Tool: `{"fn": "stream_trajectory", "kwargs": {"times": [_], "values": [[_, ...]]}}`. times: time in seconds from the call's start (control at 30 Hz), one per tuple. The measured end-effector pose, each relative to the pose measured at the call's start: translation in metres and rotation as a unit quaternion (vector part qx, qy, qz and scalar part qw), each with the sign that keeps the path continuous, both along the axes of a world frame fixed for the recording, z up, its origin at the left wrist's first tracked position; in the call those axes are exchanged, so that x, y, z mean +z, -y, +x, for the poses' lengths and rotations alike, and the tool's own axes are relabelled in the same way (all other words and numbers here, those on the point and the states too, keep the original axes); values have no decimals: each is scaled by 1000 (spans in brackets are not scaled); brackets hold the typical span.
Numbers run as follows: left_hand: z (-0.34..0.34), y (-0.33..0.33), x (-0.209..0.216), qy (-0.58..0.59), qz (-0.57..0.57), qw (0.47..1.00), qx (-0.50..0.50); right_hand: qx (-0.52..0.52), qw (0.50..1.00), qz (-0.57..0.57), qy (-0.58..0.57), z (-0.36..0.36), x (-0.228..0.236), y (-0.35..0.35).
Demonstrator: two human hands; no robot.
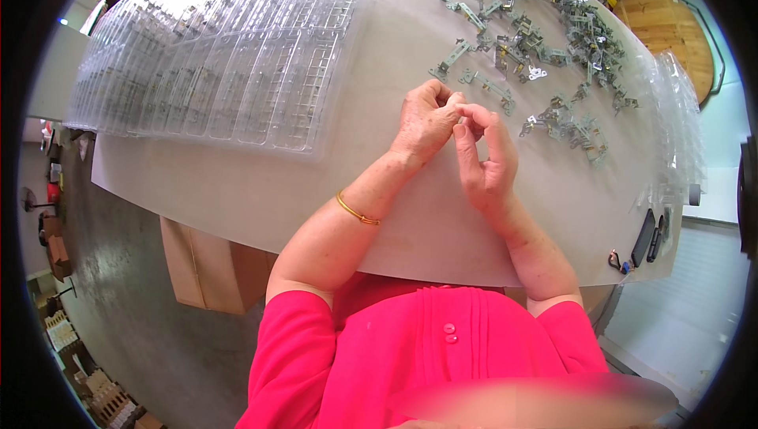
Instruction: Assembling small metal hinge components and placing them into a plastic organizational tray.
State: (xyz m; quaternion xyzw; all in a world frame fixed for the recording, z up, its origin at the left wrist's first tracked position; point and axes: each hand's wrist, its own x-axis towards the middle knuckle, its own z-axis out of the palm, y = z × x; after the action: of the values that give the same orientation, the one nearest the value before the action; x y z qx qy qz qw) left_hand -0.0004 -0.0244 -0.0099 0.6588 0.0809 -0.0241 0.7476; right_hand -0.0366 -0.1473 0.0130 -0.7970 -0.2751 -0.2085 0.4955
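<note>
Over the table my two hands meet, fingertips against fingertips, below a scatter of small metal brackets. My left hand (426, 121) has its fingers pinched together. My right hand (489, 159) comes in from the right with fingers bent and thumb raised close to their tips. Whatever lies between the fingertips is hidden and too small to make out. Just beyond the hands is a loose grey metal bracket (491, 91), and another bracket (454, 58) lies a little farther off. A small cluster of brackets (580, 133) sits to the right of my right hand.
Stacked clear plastic trays (304, 141) with metal parts in their compartments cover the table's left. A large heap of brackets (584, 30) spreads at the far right. Clear plastic packaging (675, 129) stands along the right edge, near a black tool (643, 237). Below is a cardboard box (207, 263).
</note>
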Motion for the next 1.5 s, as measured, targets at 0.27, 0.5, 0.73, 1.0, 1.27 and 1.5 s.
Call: {"fn": "stream_trajectory", "kwargs": {"times": [0.27,0.5,0.73,1.0,1.27,1.5], "values": [[-2,-1,3,-7,16,1000,1,30,999,-10,19,-4,-1,-3],[1,-1,4,-18,45,999,5,-2,999,34,-34,-3,-3,-3],[1,-6,4,-24,-3,1000,1,25,1000,-3,-14,-7,-6,-3],[-3,-7,22,-75,-74,994,-14,17,995,53,-79,-7,-5,-5],[-2,-8,13,-59,-108,992,-4,37,999,-3,-35,-10,-8,-4],[0,-6,10,-66,-92,994,1,15,995,52,-87,-10,-4,-5]]}}
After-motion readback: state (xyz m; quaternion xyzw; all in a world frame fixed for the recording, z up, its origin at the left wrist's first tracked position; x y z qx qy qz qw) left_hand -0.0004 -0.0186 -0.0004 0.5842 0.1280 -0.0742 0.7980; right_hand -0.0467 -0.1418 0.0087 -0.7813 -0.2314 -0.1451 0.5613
